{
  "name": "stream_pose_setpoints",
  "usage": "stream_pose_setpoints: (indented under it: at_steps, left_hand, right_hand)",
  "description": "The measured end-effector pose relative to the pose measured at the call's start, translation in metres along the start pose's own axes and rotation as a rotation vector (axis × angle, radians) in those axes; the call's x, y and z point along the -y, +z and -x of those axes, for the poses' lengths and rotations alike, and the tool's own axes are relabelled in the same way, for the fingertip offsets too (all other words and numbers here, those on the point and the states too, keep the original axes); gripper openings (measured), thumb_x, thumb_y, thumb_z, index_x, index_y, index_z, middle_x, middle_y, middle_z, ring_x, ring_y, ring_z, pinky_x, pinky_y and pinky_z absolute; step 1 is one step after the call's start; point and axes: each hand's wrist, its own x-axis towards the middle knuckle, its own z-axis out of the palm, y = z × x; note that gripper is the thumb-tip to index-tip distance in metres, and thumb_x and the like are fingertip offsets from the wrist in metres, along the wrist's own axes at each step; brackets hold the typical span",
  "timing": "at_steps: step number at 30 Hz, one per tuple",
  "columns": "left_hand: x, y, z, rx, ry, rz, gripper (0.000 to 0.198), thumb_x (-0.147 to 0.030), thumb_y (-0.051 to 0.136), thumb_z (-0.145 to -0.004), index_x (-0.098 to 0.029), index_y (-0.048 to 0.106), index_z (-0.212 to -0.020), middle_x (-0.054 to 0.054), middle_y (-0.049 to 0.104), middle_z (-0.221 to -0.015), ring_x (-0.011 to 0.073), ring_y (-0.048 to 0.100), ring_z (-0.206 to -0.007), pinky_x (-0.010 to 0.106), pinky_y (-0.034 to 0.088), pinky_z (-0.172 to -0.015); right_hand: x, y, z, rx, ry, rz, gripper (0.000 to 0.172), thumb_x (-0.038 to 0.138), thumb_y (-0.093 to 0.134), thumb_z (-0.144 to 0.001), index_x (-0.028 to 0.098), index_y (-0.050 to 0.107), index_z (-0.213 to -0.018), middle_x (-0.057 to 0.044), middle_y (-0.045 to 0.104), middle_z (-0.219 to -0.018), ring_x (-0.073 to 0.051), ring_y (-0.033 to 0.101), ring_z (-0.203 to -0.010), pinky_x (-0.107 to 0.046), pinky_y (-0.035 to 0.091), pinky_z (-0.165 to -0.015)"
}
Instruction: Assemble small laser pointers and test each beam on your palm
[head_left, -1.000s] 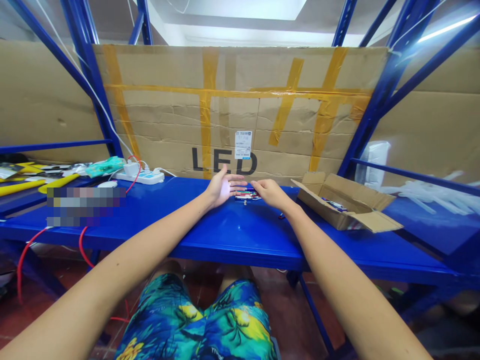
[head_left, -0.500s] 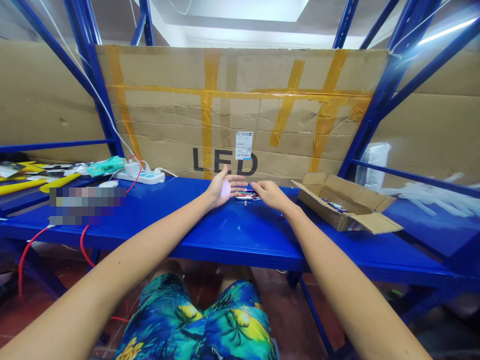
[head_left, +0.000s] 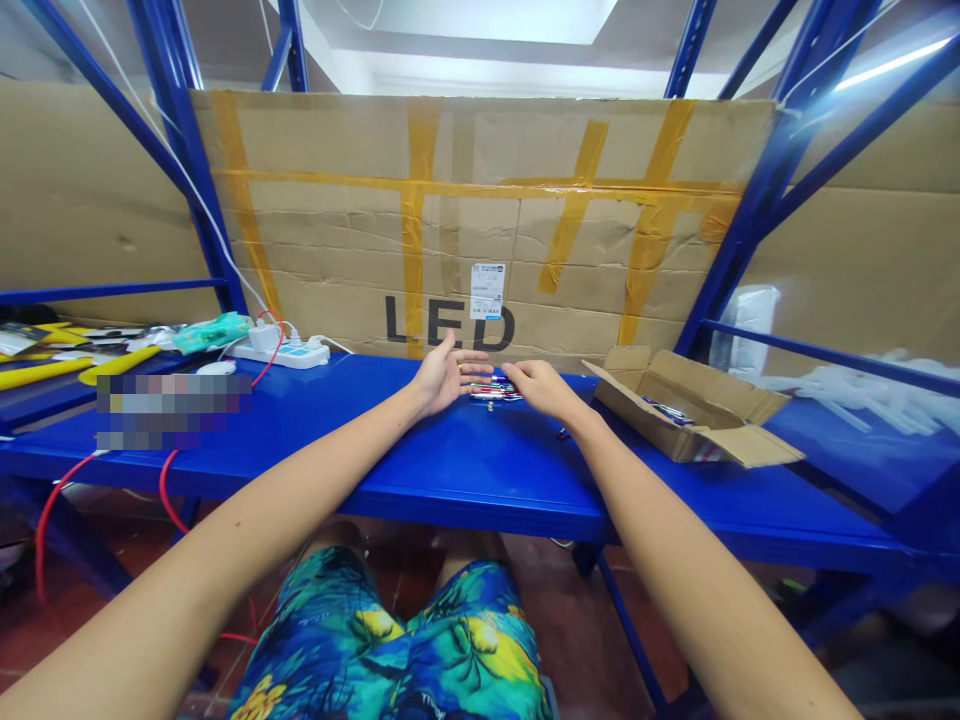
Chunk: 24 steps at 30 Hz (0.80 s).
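Little changed | left hand (head_left: 441, 380): fingers spread | right hand (head_left: 541, 388): fingers' hold unclear | pens (head_left: 495, 392) between

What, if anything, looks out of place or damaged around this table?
A small shiny piece lies apart, in front of the slim coloured sticks; another small item sits alone near the right hand, so both look stray. The cardboard panel behind is creased and patched with tape.

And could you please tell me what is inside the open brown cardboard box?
Inside the open brown cardboard box, a few slim pen-like items in blue and silver show. Its near wall hides part of the bottom.
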Motion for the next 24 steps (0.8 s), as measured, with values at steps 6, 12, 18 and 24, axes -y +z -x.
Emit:
stream_pose_setpoints:
  at_steps: [6,12,18,24]
  left_hand:
    - [-0.0001,-0.0006,-0.0004,-0.011,-0.003,0.008,0.071,-0.066,0.022,-0.093,-0.01,0.064,-0.107,0.018,0.07,-0.093,0.0265,0.066,-0.081,0.041,0.049,-0.08]
    - [-0.0014,0.0005,0.0019,-0.016,0.0,0.037,0.074,-0.068,0.022,-0.093,-0.008,0.064,-0.104,0.019,0.07,-0.09,0.0263,0.066,-0.08,0.04,0.05,-0.079]
    - [-0.0026,0.0016,0.0025,-0.021,-0.003,0.042,0.074,-0.068,0.022,-0.093,-0.007,0.064,-0.101,0.017,0.069,-0.088,0.0251,0.066,-0.078,0.038,0.05,-0.076]
    - [-0.0018,0.0001,0.0015,-0.016,0.002,0.028,0.073,-0.069,0.024,-0.092,-0.009,0.065,-0.101,0.017,0.069,-0.089,0.024,0.065,-0.078,0.037,0.05,-0.076]
  right_hand:
    - [0.0028,-0.0016,0.0017,-0.003,0.042,-0.077,0.03,0.034,0.043,-0.083,0.02,0.038,-0.057,0.003,0.039,-0.055,-0.013,0.037,-0.059,-0.029,0.025,-0.057]
    - [0.0055,-0.0006,0.0017,0.019,0.009,-0.04,0.036,0.042,0.043,-0.086,0.021,0.039,-0.057,0.003,0.039,-0.055,-0.012,0.036,-0.058,-0.029,0.025,-0.057]
    - [0.0029,0.0005,0.0009,0.018,0.002,-0.009,0.037,0.044,0.044,-0.086,0.02,0.04,-0.058,0.003,0.039,-0.056,-0.012,0.036,-0.059,-0.029,0.024,-0.057]
    - [0.0021,0.0012,0.0006,0.02,0.002,-0.003,0.036,0.042,0.044,-0.086,0.02,0.04,-0.058,0.004,0.039,-0.056,-0.012,0.036,-0.06,-0.029,0.024,-0.058]
